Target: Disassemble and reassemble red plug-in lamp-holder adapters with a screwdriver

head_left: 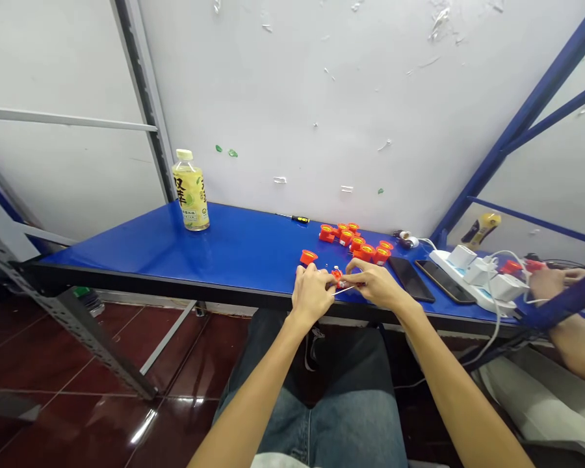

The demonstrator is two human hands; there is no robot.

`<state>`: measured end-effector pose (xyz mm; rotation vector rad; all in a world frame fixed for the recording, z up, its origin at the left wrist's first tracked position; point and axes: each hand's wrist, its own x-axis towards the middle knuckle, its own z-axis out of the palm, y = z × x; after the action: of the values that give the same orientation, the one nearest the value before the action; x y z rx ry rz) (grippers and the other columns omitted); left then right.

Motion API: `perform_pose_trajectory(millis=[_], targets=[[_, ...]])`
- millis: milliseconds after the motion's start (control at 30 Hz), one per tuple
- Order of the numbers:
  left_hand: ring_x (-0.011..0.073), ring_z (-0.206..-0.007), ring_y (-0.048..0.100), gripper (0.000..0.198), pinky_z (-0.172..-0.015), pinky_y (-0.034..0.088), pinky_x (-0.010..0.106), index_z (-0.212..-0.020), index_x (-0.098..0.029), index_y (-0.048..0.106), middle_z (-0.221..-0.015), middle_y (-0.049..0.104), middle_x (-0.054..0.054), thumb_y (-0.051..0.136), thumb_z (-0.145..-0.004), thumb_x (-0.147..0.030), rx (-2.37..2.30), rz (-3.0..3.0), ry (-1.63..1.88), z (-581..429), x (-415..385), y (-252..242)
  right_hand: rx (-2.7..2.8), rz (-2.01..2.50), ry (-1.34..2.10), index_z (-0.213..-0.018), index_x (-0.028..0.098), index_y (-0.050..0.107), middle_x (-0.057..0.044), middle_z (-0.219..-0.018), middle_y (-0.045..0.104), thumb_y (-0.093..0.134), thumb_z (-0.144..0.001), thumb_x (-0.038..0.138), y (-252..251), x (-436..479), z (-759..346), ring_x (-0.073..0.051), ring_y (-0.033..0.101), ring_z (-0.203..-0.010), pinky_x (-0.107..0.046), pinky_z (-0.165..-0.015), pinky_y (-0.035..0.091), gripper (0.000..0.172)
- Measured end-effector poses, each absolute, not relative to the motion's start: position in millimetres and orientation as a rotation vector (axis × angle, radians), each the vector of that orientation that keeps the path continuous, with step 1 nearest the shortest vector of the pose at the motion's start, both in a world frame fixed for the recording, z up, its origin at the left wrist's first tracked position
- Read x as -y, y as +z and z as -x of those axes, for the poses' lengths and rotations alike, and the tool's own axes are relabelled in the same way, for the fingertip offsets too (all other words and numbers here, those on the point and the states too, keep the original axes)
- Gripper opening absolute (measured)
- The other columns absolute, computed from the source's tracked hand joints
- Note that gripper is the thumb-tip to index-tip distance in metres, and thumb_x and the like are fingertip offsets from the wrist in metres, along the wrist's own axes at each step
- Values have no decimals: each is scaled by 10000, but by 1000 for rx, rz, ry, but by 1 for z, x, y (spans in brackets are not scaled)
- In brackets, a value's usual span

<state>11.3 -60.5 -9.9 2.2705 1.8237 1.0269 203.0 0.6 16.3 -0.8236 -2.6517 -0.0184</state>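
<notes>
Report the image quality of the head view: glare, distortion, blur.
Head view: wide-angle distortion slants the grey shelf upright; glare streaks the dark red tiled floor and shines on the blue tabletop; the left hand and right hand show softly, with fine detail between them hard to resolve.

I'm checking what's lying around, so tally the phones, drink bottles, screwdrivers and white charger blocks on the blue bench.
Phones: 2
Plastic drink bottle: 1
Screwdriver: 1
White charger blocks: 3
Total: 7
</notes>
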Motion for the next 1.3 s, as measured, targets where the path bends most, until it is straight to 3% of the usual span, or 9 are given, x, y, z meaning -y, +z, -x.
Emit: perform_pose_trajectory(millis=[100,533,667,800,933,1067,1167,1300], targets=[[213,-1037,595,181,-1014,404,467,-901,-173,683,-945,682,35,600,-934,-329,-1821,-2279,1026,-11,60,-9,2651,813,-2,-1053,219,735,-64,-1124,650,540,-957,181,15,-3,-204,-109,609,-775,-263,-706,473,221],[204,-1021,607,225,-980,453,450,-937,-160,663,-1008,672,51,591,-941,-373,-1835,-2298,990,-11,59,-6,2611,694,114,-1084,167,656,-60,-1076,664,540,-994,323,4,-5,-203,-143,641,-891,-346,-832,553,214],[202,-999,605,183,-956,453,436,-950,-160,672,-998,675,44,596,-936,-327,-1866,-2328,1026,-9,62,-1,2482,716,114,-1170,172,630,-81,-1179,642,525,-1001,337,10,-2,-212,-168,644,-983,-371,-869,556,259],[260,-1071,564,218,-943,412,433,-1014,-206,720,-1049,699,73,518,-936,-232,-1973,-2286,1124,-18,62,0,2245,858,59,-1245,175,584,-88,-1181,629,495,-1013,361,16,-13,-230,-178,638,-991,-386,-875,552,310],[364,-1109,521,371,-972,368,500,-1028,-140,735,-1063,673,177,515,-925,-421,-2091,-2259,1134,-36,57,-1,2218,955,6,-1164,174,621,-76,-1129,641,524,-998,361,13,-28,-230,-179,629,-990,-398,-895,538,268],[358,-1076,528,260,-950,387,484,-901,-144,754,-968,673,168,557,-872,-311,-2026,-2382,1053,-36,53,0,2344,886,-26,-1122,175,638,-81,-1194,621,559,-979,332,8,-30,-217,-208,589,-1111,-450,-985,492,226],[335,-1050,531,193,-925,403,474,-812,-166,747,-948,672,138,563,-821,-224,-1949,-2477,1015,-22,54,2,2424,815,-2,-1102,156,631,-73,-1148,626,566,-976,313,3,-22,-213,-185,617,-1019,-399,-897,538,211],[303,-1011,536,180,-888,421,458,-821,-192,747,-934,680,94,573,-821,-240,-1848,-2558,1003,-8,57,0,2447,784,11,-1088,139,621,-58,-1066,629,575,-972,298,-9,-9,-217,-160,627,-916,-348,-803,558,202]])
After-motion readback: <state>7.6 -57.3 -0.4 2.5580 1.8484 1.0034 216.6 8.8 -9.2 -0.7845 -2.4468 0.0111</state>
